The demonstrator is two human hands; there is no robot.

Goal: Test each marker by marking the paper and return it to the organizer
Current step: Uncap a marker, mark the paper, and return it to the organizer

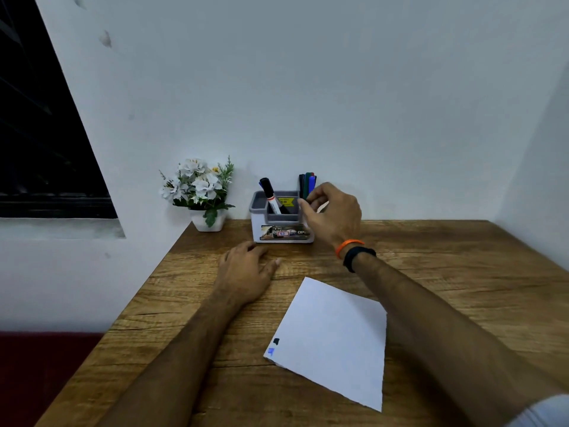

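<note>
We see the organizer (pixel 281 224) at the table's (pixel 431 257) back edge, plant (pixel 200 192) to its left, paper (pixel 331 340) before it, markers (pixel 307 184) inside.

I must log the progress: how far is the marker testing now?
Two marks, one black and one blue, sit on the paper, so two markers look tested. The right hand reaches the markers at the organizer's right side; whether it grips one is unclear. The left hand rests on the table. The other markers, including the black-capped one, look untested.
</note>
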